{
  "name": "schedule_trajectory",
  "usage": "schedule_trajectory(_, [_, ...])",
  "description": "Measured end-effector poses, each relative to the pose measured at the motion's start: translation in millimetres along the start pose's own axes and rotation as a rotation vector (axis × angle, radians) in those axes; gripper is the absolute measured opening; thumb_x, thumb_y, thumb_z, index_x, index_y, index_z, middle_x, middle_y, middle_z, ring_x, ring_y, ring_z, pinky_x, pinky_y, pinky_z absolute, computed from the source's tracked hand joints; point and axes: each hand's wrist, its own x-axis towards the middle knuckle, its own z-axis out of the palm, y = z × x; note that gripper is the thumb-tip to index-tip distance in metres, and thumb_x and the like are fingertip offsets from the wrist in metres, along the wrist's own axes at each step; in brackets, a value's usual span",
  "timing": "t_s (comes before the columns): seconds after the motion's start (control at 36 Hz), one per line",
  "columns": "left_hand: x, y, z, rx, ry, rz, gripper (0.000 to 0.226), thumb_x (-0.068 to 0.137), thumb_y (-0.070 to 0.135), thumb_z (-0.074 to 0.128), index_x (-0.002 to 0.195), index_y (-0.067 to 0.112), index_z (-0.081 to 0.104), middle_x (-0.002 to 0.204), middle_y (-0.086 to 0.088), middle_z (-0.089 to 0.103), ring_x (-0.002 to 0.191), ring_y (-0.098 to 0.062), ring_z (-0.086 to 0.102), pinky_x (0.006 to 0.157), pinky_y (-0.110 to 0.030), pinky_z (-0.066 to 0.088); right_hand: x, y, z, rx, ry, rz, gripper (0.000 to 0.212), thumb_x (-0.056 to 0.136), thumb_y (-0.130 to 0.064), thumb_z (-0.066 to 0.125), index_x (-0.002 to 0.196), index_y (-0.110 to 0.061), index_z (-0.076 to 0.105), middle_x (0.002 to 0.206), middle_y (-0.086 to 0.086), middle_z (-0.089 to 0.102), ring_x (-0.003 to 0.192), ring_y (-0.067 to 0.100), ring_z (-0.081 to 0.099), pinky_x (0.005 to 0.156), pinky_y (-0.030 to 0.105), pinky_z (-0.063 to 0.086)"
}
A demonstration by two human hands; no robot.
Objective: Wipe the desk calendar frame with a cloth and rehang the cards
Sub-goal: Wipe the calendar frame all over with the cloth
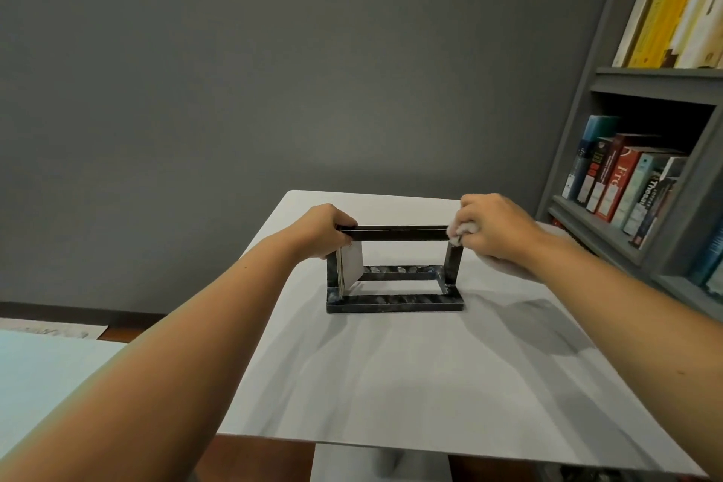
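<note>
A dark metal calendar frame (395, 303) stands upright near the far end of the white table (391, 383). My left hand (322, 229) grips the left end of its top bar. A small stack of white cards (351, 264) hangs just below that hand, inside the frame's left side. My right hand (495, 225) is closed on a bunched white cloth (465, 229) and presses it against the frame's top right corner. More of the cloth trails under my right wrist.
A grey bookshelf (641, 246) full of books stands close on the right, beyond the table's right edge. A grey wall is behind the table. A pale rug (43, 368) on a wooden floor lies to the left, below table level.
</note>
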Motion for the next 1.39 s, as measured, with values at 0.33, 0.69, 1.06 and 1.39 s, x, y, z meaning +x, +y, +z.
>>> schedule_trajectory(0.33, [-5,7,0,0.021,0.001,0.012,0.026,0.092,0.002,0.046,0.101,0.012,0.068,0.085,-0.011,0.054,0.074,-0.024,0.046,0.075,-0.042,0.054,31,-68,22,0.118,0.012,-0.146,0.020,0.083,-0.014,0.057,0.095,-0.011,0.072,0.095,0.003,0.060,0.090,0.023,0.057,0.079,0.038,0.048])
schedule_trajectory(0.69, [-4,7,3,0.116,0.046,0.055,0.022,0.091,0.007,0.053,0.105,0.010,0.069,0.097,-0.017,0.066,0.076,-0.022,0.048,0.066,-0.029,0.040,3,6,-9,0.018,-0.103,0.142,0.006,0.076,-0.018,0.062,0.078,-0.019,0.067,0.083,0.003,0.064,0.087,0.026,0.059,0.073,0.037,0.051])
schedule_trajectory(1.06, [13,59,40,0.202,0.166,0.287,0.034,0.091,0.032,0.058,0.124,0.022,0.059,0.123,-0.002,0.052,0.115,-0.019,0.046,0.098,-0.033,0.039,-32,19,2,0.335,0.234,0.177,0.012,0.079,-0.012,0.068,0.090,-0.008,0.072,0.092,0.004,0.068,0.087,0.015,0.059,0.073,0.019,0.039])
schedule_trajectory(1.39, [26,57,50,0.133,0.211,0.340,0.018,0.089,0.027,0.060,0.102,0.019,0.071,0.100,0.003,0.057,0.104,-0.017,0.039,0.090,-0.036,0.034,-34,10,41,0.239,0.331,0.010,0.013,0.084,-0.003,0.057,0.073,-0.010,0.057,0.081,-0.002,0.041,0.068,0.001,0.048,0.059,0.019,0.036])
